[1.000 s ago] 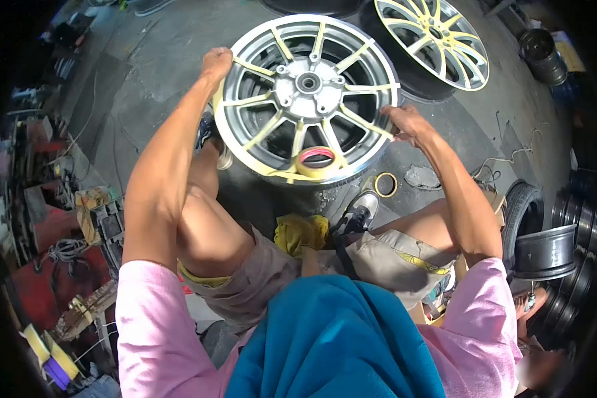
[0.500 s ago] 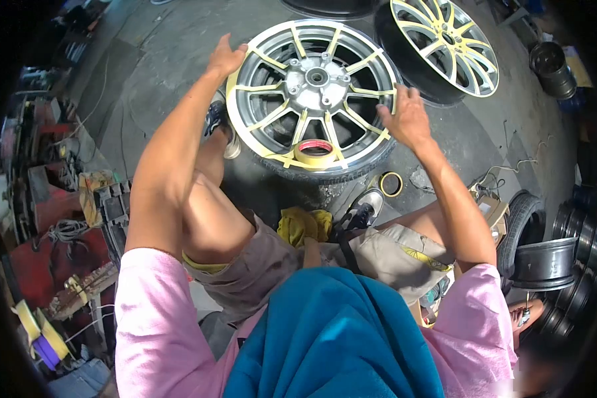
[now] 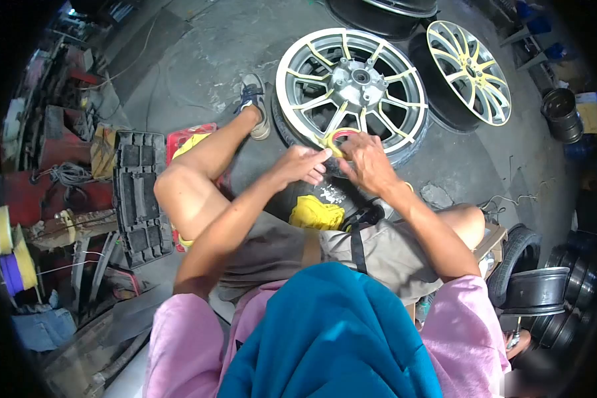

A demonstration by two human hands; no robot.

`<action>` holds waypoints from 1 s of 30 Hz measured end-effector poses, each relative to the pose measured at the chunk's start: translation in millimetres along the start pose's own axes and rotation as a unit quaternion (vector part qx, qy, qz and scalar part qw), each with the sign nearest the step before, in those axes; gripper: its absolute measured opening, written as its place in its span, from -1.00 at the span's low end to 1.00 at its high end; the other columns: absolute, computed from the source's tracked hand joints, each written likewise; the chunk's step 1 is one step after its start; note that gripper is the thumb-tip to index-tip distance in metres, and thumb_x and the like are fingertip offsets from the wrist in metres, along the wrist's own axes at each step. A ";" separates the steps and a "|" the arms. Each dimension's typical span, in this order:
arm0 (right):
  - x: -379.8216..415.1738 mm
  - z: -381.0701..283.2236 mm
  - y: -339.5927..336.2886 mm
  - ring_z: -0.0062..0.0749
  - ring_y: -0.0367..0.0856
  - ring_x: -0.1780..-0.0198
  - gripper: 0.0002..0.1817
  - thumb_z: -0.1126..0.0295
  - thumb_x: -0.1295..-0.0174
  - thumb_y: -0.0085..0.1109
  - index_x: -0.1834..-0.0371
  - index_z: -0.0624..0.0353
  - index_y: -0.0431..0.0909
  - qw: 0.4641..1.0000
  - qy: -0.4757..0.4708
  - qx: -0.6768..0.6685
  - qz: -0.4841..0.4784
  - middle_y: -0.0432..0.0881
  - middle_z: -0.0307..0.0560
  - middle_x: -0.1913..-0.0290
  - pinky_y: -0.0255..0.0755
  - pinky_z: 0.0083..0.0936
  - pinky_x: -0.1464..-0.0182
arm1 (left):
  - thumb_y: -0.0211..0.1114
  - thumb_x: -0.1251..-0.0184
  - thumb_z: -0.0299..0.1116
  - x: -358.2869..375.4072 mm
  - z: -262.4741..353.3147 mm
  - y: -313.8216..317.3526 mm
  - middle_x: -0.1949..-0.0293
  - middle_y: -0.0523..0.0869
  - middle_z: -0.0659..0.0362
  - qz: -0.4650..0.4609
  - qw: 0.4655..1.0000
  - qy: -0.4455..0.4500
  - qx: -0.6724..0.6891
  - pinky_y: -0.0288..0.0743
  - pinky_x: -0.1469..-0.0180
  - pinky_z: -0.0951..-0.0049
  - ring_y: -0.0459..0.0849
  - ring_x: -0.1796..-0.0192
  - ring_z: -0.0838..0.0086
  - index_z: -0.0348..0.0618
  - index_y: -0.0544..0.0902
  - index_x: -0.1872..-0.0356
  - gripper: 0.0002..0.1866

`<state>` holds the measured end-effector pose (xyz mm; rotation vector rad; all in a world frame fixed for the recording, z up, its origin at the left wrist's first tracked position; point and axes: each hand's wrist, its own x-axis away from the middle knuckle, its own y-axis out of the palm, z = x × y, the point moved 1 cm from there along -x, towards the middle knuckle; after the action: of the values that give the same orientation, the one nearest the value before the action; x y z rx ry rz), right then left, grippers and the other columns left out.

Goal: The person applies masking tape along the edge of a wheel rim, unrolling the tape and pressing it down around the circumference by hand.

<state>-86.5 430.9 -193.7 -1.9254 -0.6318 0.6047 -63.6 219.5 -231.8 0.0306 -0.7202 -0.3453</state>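
The right hand (image 3: 371, 162) grips the tape roll (image 3: 333, 143) at the wheel's (image 3: 359, 94) seven o'clock; the left hand (image 3: 298, 164) seems to pinch the tape's end, though that spot is small. Yellow strips line the spokes; pale tape covers the rim's left side, while three o'clock looks largely bare.

A wheel workshop is shown. Its grey, scuffed floor (image 3: 196, 66) is marked with pale patches, and a spoked wheel (image 3: 359, 77) and a multi-spoke rim (image 3: 471, 71), both striped with yellow tape, are laid out on it. At the right side, a black tyre (image 3: 516, 255), a dark bare rim (image 3: 536, 292) and stacked dark rims (image 3: 560, 328) are kept. Along the left, red metal equipment (image 3: 30, 196), a coiled cable (image 3: 71, 176) and rolls of tape (image 3: 14, 262) are crowded together.
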 end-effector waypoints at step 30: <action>-0.8 -22.5 8.5 0.25 0.70 0.22 -0.67 0.20 -0.41 0.17 -0.13 0.11 0.53 0.971 0.158 -0.174 -0.039 0.71 0.25 0.32 0.52 -0.02 0.16 | 0.30 -0.45 0.04 -25.1 -37.5 -36.4 0.14 0.74 0.11 -0.061 0.994 0.023 0.088 0.70 -0.01 0.38 0.75 0.13 0.46 -0.28 0.68 -0.03 -0.50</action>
<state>-71.1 412.5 -192.4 -2.2495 -0.6338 0.1330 -67.6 189.8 -281.4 0.2499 -0.7022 -0.3948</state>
